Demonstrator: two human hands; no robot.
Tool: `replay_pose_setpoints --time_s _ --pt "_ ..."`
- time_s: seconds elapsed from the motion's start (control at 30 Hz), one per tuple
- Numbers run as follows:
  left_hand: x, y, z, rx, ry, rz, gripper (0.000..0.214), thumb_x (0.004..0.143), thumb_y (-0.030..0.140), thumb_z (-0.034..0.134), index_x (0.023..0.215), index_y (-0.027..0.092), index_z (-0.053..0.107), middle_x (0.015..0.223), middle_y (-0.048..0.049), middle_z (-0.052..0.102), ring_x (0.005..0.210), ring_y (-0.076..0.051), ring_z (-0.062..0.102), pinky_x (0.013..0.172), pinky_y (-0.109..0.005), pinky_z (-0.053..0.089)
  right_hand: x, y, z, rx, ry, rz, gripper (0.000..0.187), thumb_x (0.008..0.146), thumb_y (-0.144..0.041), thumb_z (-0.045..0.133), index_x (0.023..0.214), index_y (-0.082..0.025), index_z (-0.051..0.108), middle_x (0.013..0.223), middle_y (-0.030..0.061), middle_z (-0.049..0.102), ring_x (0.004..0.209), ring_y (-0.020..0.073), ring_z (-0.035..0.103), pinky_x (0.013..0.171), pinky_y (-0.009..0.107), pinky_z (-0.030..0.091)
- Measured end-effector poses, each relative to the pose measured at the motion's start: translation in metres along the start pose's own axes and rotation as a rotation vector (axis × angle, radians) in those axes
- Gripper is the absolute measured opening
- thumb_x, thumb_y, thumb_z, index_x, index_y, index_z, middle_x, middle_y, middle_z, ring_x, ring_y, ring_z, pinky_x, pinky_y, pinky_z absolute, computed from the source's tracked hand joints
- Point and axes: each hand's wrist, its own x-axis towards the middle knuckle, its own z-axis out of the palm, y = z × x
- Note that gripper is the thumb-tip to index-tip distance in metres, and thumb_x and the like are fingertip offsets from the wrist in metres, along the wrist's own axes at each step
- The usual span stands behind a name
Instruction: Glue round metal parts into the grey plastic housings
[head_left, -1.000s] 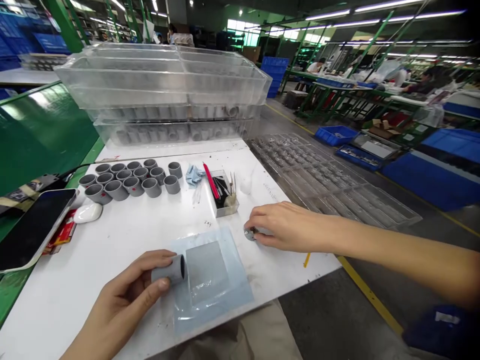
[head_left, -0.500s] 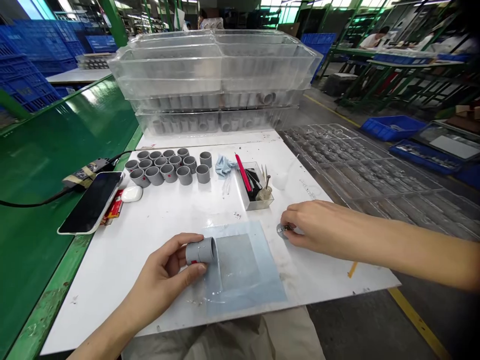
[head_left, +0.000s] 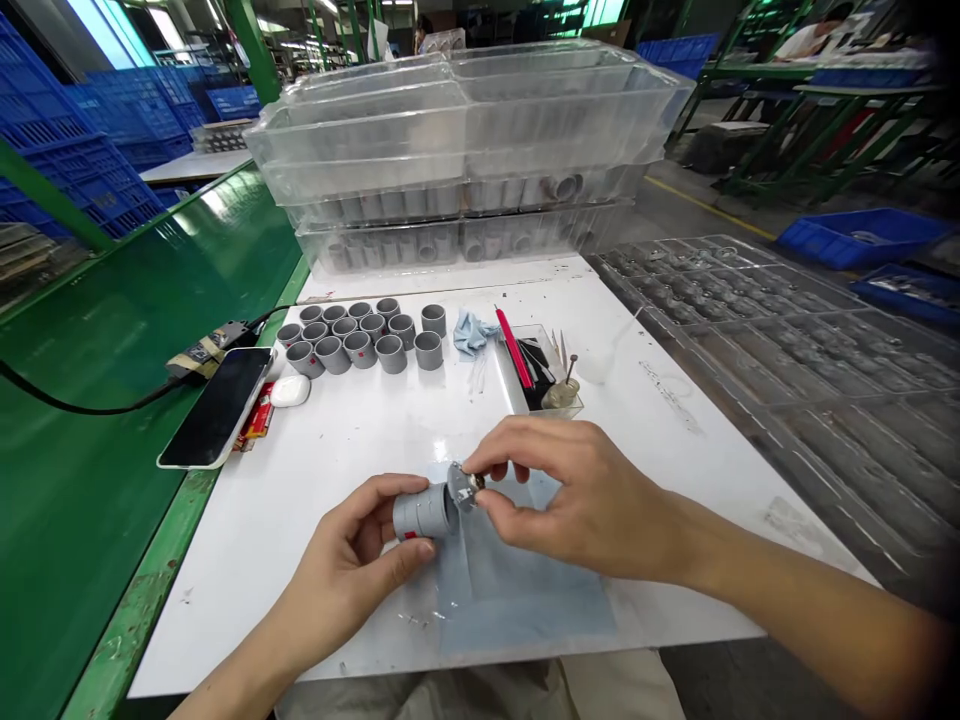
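Observation:
My left hand (head_left: 360,555) is closed around a grey cylindrical sleeve (head_left: 421,512) with a small red mark, lying on its side with its open end to the right. Between the thumb and fingers of my right hand (head_left: 555,485) is a small round metal disc-shaped part (head_left: 460,487). The disc is at the mouth of the sleeve; whether its edge touches the rim I cannot tell. Beneath both hands lies a pale blue sheet (head_left: 525,610) with a clear film on it. Several more grey sleeves (head_left: 391,352) stand upright at the back left of the table.
A small clear box (head_left: 517,375) holds a red pen-like tool (head_left: 514,348), tweezers and a little jar. Beside it lies a crumpled blue cloth (head_left: 472,332). Stacked clear bins (head_left: 375,130) rise at the back. A phone (head_left: 217,408) and white case (head_left: 290,391) sit left.
My right hand has lifted the metal disc from the right of the table and brought it left to the sleeve's open end. The left hand keeps hold of the sleeve. The view has shifted.

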Motion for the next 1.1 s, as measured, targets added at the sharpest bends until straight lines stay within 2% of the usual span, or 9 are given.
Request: replay_pose_setpoints --time_s 0.1,0.17,0.4,0.6,0.93,1.1 --pt "0.001 -0.005 -0.001 0.004 -0.025 0.084 0.030 0.087 0.019 0.080 0.114 0.028 0.070 0.129 -0.0054 0.065 0.118 -0.024 0.062 0.090 -0.029 0.056 -0.007 0.007 0.002 0.022 -0.004 0.030 0.019 0.081 -0.011 0.073 0.099 -0.017 0.076 0.089 0.0001 0.076 0.073 0.0099 0.064 0.067 0.023 0.056" --pt "0.001 -0.008 -0.002 0.012 -0.036 0.112 0.028 0.088 0.015 0.078 0.110 0.029 0.069 0.132 -0.0043 0.062 0.126 -0.023 0.057 0.096 -0.027 0.054 -0.009 0.008 0.002 0.037 -0.016 0.057 0.019 0.080 -0.011 0.073 0.098 -0.017 0.076 0.089 -0.0003 0.076 0.072 0.0094 0.064 0.066 0.022 0.056" --pt "-0.001 -0.012 -0.004 0.035 -0.039 0.116 0.030 0.089 0.008 0.075 0.106 0.031 0.067 0.129 -0.0020 0.059 0.115 -0.016 0.059 0.094 -0.021 0.051 -0.013 0.007 0.011 0.092 -0.075 0.065 0.021 0.079 -0.012 0.074 0.099 -0.018 0.076 0.086 0.0011 0.075 0.072 0.0121 0.065 0.065 0.024 0.057" --pt "-0.001 -0.012 -0.004 0.020 -0.041 0.110 0.029 0.090 0.009 0.075 0.107 0.031 0.066 0.130 -0.0022 0.058 0.114 -0.017 0.060 0.093 -0.023 0.052 -0.017 0.007 0.014 0.056 -0.084 0.037 0.021 0.081 -0.013 0.072 0.101 -0.019 0.075 0.088 0.0020 0.076 0.072 0.0129 0.066 0.067 0.026 0.058" --pt "-0.002 -0.013 -0.003 0.035 -0.038 0.109 0.031 0.089 0.009 0.076 0.106 0.032 0.067 0.129 -0.0011 0.059 0.111 -0.015 0.060 0.090 -0.019 0.052 -0.015 0.009 0.016 0.044 -0.065 0.017 0.017 0.081 -0.013 0.074 0.098 -0.014 0.076 0.085 0.0034 0.075 0.071 0.0120 0.065 0.065 0.025 0.057" --pt "-0.002 -0.012 -0.003 0.051 -0.020 0.096 0.030 0.088 0.009 0.077 0.105 0.032 0.067 0.129 -0.0018 0.060 0.111 -0.016 0.060 0.088 -0.020 0.053 -0.015 0.007 0.016 0.058 -0.068 0.014 0.018 0.083 -0.014 0.073 0.100 -0.017 0.075 0.086 0.0031 0.076 0.071 0.0128 0.066 0.064 0.026 0.058"
